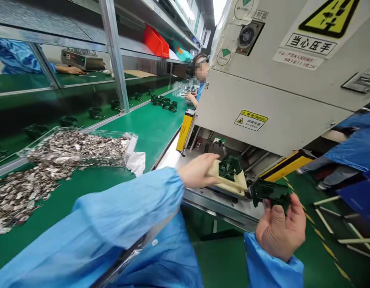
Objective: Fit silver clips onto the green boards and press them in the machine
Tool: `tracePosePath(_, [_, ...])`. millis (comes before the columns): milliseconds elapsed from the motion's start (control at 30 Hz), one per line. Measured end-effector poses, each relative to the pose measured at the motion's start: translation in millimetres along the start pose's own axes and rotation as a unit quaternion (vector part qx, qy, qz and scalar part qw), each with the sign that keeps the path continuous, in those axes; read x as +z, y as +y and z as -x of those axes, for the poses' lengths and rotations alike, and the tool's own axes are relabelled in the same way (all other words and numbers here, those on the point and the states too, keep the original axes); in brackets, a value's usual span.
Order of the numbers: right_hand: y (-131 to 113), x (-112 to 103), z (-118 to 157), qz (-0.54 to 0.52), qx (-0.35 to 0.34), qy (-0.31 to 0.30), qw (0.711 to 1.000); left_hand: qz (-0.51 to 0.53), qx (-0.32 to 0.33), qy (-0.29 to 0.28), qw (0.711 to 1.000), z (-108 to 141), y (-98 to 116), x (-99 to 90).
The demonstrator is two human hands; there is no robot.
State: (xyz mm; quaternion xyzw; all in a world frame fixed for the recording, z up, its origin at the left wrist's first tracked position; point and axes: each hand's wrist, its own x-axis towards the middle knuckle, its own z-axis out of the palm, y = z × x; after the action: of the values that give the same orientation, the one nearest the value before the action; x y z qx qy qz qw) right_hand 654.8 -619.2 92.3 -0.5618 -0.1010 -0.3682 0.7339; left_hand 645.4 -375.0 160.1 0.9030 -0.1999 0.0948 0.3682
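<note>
Before the grey press, the left hand spread open against the cream fixture, probably steadying it, while the right hand pinched a dark-green plastic housing clear of it.

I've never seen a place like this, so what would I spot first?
Probably the shiny metal bits, filling a clear tray and heaped beside it on the green table at left. Next, the big grey machine at right with a yellow warning sign. Before it, the right hand holds a dark green part.

Bright overhead lighting, stretched wide-angle edges
</note>
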Motion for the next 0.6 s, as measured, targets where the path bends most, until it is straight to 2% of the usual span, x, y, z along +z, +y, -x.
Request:
tracePosePath(67, [5.9,-13.8,-14.9,0.042,0.008,-0.026,0.999,0.011,-0.005,0.001,1.000,-39.0,0.2,21.9])
tracePosePath(133, [12.0,-18.4,-25.9,0.060,0.003,-0.063,0.996,0.041,-0.025,0.024,0.999,-62.6,0.2,35.0])
tracePosePath(233, [21.0,-7.0,-41.3,0.069,-0.027,-0.128,0.989,0.117,-0.052,0.114,0.985,-65.1,-1.6,35.0])
tracePosePath(333, [28.7,17.4,-57.5,0.083,-0.028,-0.234,0.968,0.217,-0.074,0.161,0.960,-28.4,-6.4,14.5])
tracePosePath(467, [36.4,44.7,-74.5,0.144,0.024,-0.398,0.906,0.273,-0.120,0.112,0.948,59.1,-21.0,-19.9])
tracePosePath(533, [39.2,51.8,-78.5,0.162,0.041,-0.451,0.877,0.267,-0.161,0.097,0.945,101.8,-32.9,-27.6])
tracePosePath(600, [40.1,54.8,-78.9,0.175,0.040,-0.480,0.859,0.249,-0.186,0.120,0.943,132.8,-46.0,-25.8])
